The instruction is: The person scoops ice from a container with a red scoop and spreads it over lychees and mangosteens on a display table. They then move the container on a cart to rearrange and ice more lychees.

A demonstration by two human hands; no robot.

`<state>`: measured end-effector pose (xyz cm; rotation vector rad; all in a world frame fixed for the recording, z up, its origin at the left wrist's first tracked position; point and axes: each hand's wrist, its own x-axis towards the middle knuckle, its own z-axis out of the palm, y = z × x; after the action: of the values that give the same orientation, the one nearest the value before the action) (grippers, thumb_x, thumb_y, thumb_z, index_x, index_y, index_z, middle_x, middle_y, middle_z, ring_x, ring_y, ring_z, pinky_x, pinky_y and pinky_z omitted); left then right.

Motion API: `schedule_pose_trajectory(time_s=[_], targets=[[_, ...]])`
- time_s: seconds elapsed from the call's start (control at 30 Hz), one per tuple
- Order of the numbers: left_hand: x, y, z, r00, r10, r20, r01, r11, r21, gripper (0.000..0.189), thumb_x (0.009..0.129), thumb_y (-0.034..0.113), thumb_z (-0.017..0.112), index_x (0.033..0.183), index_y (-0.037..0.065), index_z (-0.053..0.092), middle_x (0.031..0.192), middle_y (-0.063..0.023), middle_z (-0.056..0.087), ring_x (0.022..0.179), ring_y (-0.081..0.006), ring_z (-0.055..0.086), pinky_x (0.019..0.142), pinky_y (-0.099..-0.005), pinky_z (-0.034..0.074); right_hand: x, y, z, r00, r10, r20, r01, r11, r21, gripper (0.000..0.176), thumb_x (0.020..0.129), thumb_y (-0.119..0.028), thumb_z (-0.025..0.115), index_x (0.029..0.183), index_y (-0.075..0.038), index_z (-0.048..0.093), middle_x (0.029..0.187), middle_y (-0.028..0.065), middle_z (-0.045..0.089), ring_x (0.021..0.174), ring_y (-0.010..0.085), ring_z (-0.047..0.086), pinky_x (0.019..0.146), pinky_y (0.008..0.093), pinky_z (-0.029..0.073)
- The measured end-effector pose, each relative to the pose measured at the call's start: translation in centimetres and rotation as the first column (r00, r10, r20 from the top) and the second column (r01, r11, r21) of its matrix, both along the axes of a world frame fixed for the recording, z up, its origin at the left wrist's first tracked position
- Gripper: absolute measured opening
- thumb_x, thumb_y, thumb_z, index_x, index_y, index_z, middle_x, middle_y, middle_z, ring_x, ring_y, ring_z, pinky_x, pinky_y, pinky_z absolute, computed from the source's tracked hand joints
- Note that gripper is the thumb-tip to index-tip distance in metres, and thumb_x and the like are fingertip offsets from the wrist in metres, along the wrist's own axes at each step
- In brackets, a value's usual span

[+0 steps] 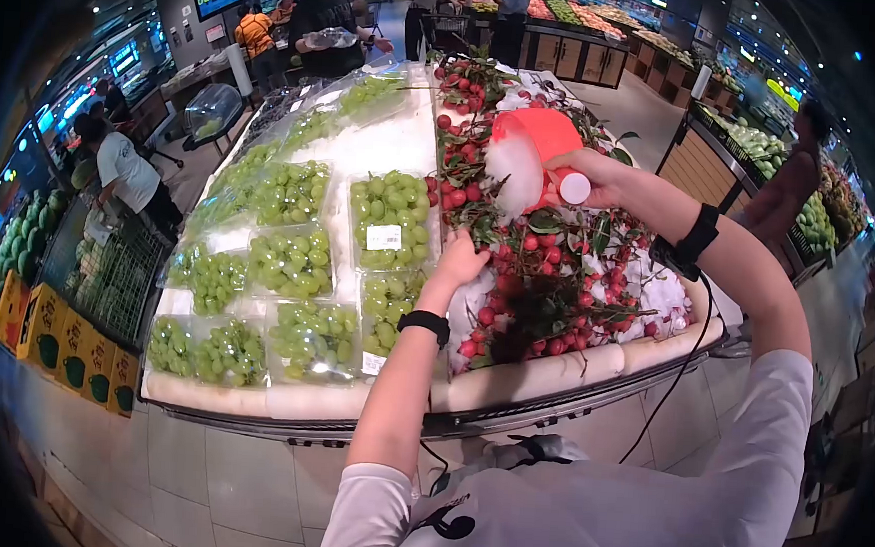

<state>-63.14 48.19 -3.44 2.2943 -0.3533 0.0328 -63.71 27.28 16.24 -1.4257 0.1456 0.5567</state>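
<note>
My right hand (598, 177) is closed round the handle of a red scoop (546, 132), whose white round handle end faces me. The scoop is tilted over the lychees, with crushed ice (512, 173) at its mouth. My left hand (463, 261) is lower down, at the border between the grapes and the lychees (554, 256). Its fingers are curled among the leaves and twigs, and what they hold, if anything, is hidden. Red lychees with green leaves lie on ice, partly darkened by a shadow. Left of that hand sit packed green grapes (391, 211) with white labels.
A pale padded rim (542, 373) runs along the stand's front. A black cable (673, 388) hangs from my right wristband. Yellow boxes (73, 341) and a wire cage stand at left. Several people are beyond the stand and at both sides. More produce stands (736, 141) are at right.
</note>
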Motion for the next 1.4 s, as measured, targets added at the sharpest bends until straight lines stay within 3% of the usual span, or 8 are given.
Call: schedule_pose_trajectory(time_s=[0.23,0.43,0.63,0.83,0.97,1.17,1.23,1.4], targets=[[0.9,0.0,-0.8,0.992,-0.121,-0.025,0.123,0.989,0.080,0.063,0.073,0.025,0.062,0.119,-0.008,0.034,0.122,-0.0339,0.036,0.109,-0.0439,0.045,0.094,-0.0422,0.038,3.2,2.1,0.2,0.990,-0.141,0.030,0.142,0.989,-0.044,0.027,0.080,-0.010,0.059,0.097,0.002,0.042,0.087,0.0133,0.052,0.074,0.0245,0.062,0.066,0.0339,0.058],[1.4,0.7,-1.2,0.989,-0.146,-0.005,0.146,0.985,0.089,0.056,0.074,0.024,0.060,0.115,-0.008,0.042,0.121,-0.0312,0.040,0.108,-0.0425,0.046,0.093,-0.0408,0.039,6.4,1.2,2.6,0.983,-0.182,-0.013,0.178,0.942,0.283,0.021,0.081,-0.007,0.055,0.098,0.004,0.048,0.090,0.0136,0.055,0.081,0.0223,0.061,0.067,0.0278,0.058],[0.2,1.2,0.9,0.940,-0.341,-0.008,0.328,0.897,0.296,0.032,0.077,0.022,0.055,0.095,-0.004,0.055,0.098,-0.0250,0.058,0.095,-0.0391,0.056,0.083,-0.0442,0.045,13.0,2.3,2.8,0.970,-0.206,0.128,0.164,0.946,0.281,0.021,0.082,-0.011,0.055,0.100,-0.002,0.050,0.093,0.0121,0.057,0.076,0.0203,0.061,0.063,0.0313,0.056],[-2.3,1.8,-1.9,0.898,-0.389,0.205,0.330,0.904,0.272,0.024,0.075,0.016,0.057,0.097,0.008,0.060,0.083,-0.0185,0.062,0.080,-0.0360,0.060,0.069,-0.0450,0.048,17.1,5.1,0.4,0.923,-0.083,0.376,0.124,0.989,-0.086,0.028,0.079,-0.010,0.057,0.103,0.000,0.048,0.088,0.0113,0.060,0.071,0.0218,0.064,0.059,0.0336,0.055],[-3.1,2.6,-3.4,0.883,-0.311,0.352,0.286,0.950,0.121,0.021,0.072,0.010,0.057,0.092,0.010,0.061,0.081,-0.0138,0.060,0.085,-0.0332,0.058,0.074,-0.0410,0.048,21.8,8.1,-2.8,0.828,0.223,0.515,0.210,0.727,-0.654,0.016,0.070,-0.014,0.064,0.078,0.000,0.062,0.073,0.0092,0.061,0.059,0.0174,0.060,0.051,0.0320,0.047],[-6.6,2.9,-0.4,0.910,-0.287,0.299,0.223,0.947,0.231,0.017,0.071,0.009,0.056,0.087,0.006,0.060,0.083,-0.0102,0.059,0.088,-0.0272,0.057,0.079,-0.0353,0.046,21.6,7.8,-1.2,0.800,0.247,0.547,0.302,0.622,-0.723,0.030,0.064,-0.021,0.067,0.080,0.005,0.064,0.075,0.0135,0.063,0.065,0.0206,0.061,0.057,0.0334,0.047],[-6.9,2.8,-1.0,0.912,-0.276,0.304,0.222,0.954,0.201,0.012,0.072,0.009,0.055,0.083,0.006,0.059,0.082,-0.0116,0.059,0.087,-0.0272,0.058,0.075,-0.0371,0.047,20.4,7.2,0.4,0.630,0.639,0.442,0.251,0.371,-0.894,0.035,0.063,-0.022,0.068,0.080,0.008,0.063,0.078,0.0195,0.063,0.068,0.0264,0.063,0.061,0.0355,0.048],[-7.8,2.3,-1.1,0.924,-0.265,0.276,0.213,0.955,0.205,0.012,0.072,0.006,0.053,0.083,0.004,0.054,0.085,-0.0146,0.055,0.076,-0.0311,0.059,0.066,-0.0390,0.049,18.9,5.4,0.1,0.713,0.513,0.479,0.403,0.259,-0.878,0.032,0.064,-0.027,0.067,0.081,0.001,0.065,0.079,0.0236,0.062,0.076,0.0338,0.062,0.067,0.0392,0.049]])
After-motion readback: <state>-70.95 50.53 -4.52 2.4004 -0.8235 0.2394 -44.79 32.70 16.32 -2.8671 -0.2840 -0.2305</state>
